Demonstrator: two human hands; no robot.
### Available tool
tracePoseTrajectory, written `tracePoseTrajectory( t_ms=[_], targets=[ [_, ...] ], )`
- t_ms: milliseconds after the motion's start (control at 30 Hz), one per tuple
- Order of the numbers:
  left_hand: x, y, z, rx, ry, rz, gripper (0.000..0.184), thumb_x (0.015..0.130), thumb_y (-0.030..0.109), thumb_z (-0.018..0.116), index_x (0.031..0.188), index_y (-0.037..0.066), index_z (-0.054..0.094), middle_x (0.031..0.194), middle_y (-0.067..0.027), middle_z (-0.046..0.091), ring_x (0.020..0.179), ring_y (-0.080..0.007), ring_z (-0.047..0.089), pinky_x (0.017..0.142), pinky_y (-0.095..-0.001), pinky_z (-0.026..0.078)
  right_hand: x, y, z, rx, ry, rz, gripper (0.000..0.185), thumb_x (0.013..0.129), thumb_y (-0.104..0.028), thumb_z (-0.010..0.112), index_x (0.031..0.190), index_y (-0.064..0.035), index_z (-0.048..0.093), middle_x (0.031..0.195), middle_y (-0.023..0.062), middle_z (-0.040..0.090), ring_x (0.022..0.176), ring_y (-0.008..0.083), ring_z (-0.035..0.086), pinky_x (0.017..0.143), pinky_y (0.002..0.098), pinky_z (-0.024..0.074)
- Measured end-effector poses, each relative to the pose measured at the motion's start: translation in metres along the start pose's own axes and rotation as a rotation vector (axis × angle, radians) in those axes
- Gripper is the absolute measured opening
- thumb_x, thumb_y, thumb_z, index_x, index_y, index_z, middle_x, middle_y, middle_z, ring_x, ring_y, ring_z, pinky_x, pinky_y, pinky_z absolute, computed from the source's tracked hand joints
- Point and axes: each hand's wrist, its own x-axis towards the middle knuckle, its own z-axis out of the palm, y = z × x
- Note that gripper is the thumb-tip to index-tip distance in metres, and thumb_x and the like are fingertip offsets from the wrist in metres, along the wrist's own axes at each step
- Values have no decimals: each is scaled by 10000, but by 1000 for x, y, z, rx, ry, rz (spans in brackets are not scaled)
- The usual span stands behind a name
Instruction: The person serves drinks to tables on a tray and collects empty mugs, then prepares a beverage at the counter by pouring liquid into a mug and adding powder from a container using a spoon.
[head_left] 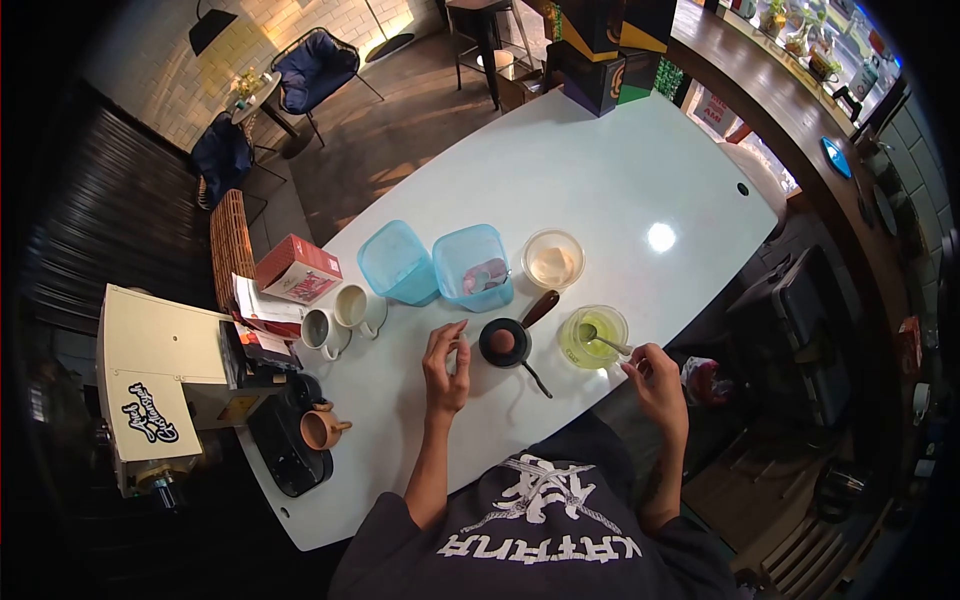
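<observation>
My right hand (657,386) pinches the end of a metal spoon (608,344), whose bowl dips into a clear glass cup (569,352) of green liquid. The fingers are close to the cup's right side. To the left, my left hand (446,368) hovers over the white table with its fingers loosely bent and apart, holding nothing. Between my hands stands a small round black vessel (492,355) with something brown and round inside. A dark brown handle (541,309) points up from it, and a thin black arm (538,381) sticks out below.
Behind my hands stand a clear bowl (553,262) and two light-blue tubs (398,262), one holding pinkish contents. Two mugs (352,306), a red box (300,270), a brown cup (320,430) and a cream machine (155,380) are on the left. Dark boxes (608,85) sit at the far edge.
</observation>
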Motion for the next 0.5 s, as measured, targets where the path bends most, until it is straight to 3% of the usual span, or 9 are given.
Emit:
tracePoseTrajectory(
  t_ms=[67,100,167,333,400,500],
  targets=[
    [1,0,-5,110,46,2,242,935,148,584,1128,12,637,947,-106,602,787,-174,593,704,-290,495,-2,-9,-1,-2,41,-31,187,788,-38,710,889,26,565,834,163,577,699,309,570,645,383,450],
    [1,-1,-6,108,52,4,242,935,148,584,1128,12,637,947,-106,602,787,-174,593,704,-290,495,-2,-14,-3,-4,82,-59,189,783,-30,711,891,27,566,841,153,572,689,294,567,634,379,446],
    [-2,-6,-8,112,71,5,174,911,112,622,1050,14,662,760,-46,549,591,-102,471,552,-264,417,-2,-25,-9,-20,145,-61,197,775,-21,715,894,27,565,851,144,568,683,278,563,625,371,442],
    [-1,11,0,73,77,-22,131,874,100,684,971,11,680,574,3,447,491,-75,354,463,-260,306,-2,-67,-19,-32,391,-239,152,751,36,705,831,24,576,784,124,563,636,236,550,587,345,437],
    [-1,13,4,59,68,-8,123,866,102,697,949,12,686,538,10,416,474,-71,331,453,-261,283,0,-94,-11,72,322,-330,143,736,67,700,819,19,595,787,117,586,612,245,558,583,344,461],
    [1,22,9,56,69,-3,112,860,103,707,924,14,691,515,19,385,471,-68,318,449,-262,269,6,-114,10,85,151,-384,146,756,55,682,878,12,615,866,113,603,699,265,582,649,364,483]
  ],
)
